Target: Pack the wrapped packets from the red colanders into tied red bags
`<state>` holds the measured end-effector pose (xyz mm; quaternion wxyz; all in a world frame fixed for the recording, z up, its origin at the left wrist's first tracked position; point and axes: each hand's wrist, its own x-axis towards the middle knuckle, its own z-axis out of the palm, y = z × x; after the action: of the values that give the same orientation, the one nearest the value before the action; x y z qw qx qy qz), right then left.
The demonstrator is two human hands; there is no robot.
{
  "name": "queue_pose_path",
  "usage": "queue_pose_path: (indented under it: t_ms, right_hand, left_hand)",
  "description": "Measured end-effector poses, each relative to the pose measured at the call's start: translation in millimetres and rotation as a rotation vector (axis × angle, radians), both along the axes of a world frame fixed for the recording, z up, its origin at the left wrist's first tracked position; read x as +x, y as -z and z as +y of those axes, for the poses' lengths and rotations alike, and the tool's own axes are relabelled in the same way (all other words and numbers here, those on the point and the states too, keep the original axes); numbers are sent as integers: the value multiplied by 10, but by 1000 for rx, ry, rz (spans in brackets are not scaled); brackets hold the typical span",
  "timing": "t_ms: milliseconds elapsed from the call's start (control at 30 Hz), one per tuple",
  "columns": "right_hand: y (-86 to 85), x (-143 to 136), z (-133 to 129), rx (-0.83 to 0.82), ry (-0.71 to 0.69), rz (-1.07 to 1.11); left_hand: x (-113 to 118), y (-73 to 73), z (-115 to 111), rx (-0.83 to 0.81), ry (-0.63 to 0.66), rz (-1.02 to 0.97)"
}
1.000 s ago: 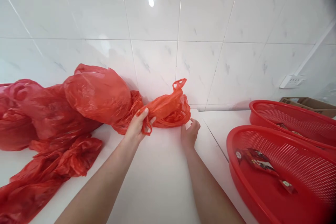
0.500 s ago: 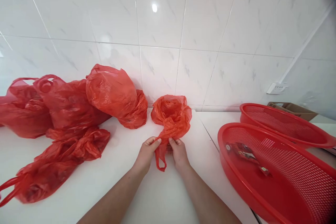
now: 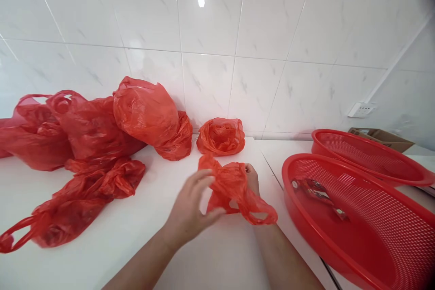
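A crumpled red plastic bag (image 3: 234,183) with loop handles hangs over the white table in front of me. My right hand (image 3: 252,178) pinches its edge from the right, and the bag partly covers that hand and wrist. On the left side, my left hand (image 3: 190,206) has its fingers apart and curved close to the bag, holding nothing that I can see. Just behind, against the wall, sits another red plastic bag (image 3: 220,147), its mouth open upward.
Several filled red bags (image 3: 146,111) crowd the table's left side. A knotted red bag (image 3: 73,217) lies nearer to me. On the right, a red plastic basket (image 3: 343,253) holds a few small packets (image 3: 314,190). Behind it are another red basket (image 3: 367,156) and a cardboard box (image 3: 396,140).
One red bag has come away from the bag by the wall and is nearer to me. My left hand has let go and opened; my right hand has moved right and up with it.
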<state>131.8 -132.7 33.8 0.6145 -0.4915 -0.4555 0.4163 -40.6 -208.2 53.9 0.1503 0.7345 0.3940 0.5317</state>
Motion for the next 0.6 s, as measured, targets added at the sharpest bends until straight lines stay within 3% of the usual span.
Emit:
queue_pose_path:
  t_ms: [67,100,167,267,400,533,600]
  right_hand:
    - [-101,-38,-79,-1,-9,-10]
    - [-149,-48,-111,5,-43,-36]
    - [-229,-26,-156,21,-176,-137]
    - [-315,145,-160,23,-336,-343]
    - [-459,451,-159,-16,-107,-598]
    - [-694,454,-400,223,249,-822]
    - [-735,302,-563,259,208,-826]
  left_hand:
    - [191,-24,-42,30,116,192]
    - [263,-21,-33,10,109,215]
    - [323,-3,30,-57,35,161]
    - [177,14,171,-235,-32,-48]
    - [-157,6,280,-501,-195,-303]
    - [-247,10,264,-580,-229,-384]
    - [-212,4,238,-579,-196,-381]
